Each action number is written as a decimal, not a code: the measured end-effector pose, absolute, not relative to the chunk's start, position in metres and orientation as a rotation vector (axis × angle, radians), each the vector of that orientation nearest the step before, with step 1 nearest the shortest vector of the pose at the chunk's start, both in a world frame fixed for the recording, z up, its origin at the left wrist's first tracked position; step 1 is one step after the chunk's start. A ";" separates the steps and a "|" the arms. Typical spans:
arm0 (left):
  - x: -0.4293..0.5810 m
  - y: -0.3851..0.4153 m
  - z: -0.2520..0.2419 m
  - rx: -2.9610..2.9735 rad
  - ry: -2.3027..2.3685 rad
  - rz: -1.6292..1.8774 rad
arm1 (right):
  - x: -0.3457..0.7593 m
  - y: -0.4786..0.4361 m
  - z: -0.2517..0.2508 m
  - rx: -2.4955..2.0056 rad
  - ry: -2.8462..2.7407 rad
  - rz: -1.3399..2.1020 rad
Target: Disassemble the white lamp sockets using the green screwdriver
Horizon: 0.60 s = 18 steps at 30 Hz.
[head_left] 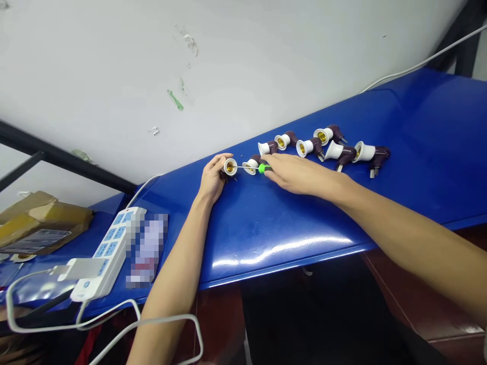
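My left hand [213, 177] is closed around a white lamp socket [230, 167], its brass-coloured opening turned toward my right. In my right hand [292, 172] is a screwdriver [263, 168] with a green and black handle. Its thin shaft runs left and the tip reaches into the mouth of the held socket; the tip itself is hard to make out. Just behind the shaft lies another lamp socket [250, 166], white with a dark brown base, partly covered by my right hand. The rest of the held socket is hidden by my left fingers.
Several white and brown lamp sockets with plug pins, one a plug-in socket [367, 153], lie along the back of the blue table [266, 228]. At left are a power strip [114, 248] with a charger and white cable, a blurred packet [148, 251] and a cardboard box [45, 223]. A wall [243, 66] rises behind.
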<state>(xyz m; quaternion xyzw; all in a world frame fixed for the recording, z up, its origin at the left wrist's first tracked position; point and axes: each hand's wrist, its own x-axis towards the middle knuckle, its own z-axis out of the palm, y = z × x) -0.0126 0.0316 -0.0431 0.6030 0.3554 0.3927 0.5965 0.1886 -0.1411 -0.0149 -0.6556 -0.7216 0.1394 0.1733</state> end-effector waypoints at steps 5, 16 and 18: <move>-0.014 0.031 -0.043 1.404 0.807 0.894 | 0.190 -0.141 -0.016 -1.820 -2.010 0.393; -0.014 0.031 -0.045 1.402 0.793 0.887 | 0.190 -0.140 -0.018 -1.808 -2.020 0.414; -0.014 0.032 -0.046 1.401 0.788 0.888 | 0.188 -0.140 -0.017 -1.801 -2.026 0.426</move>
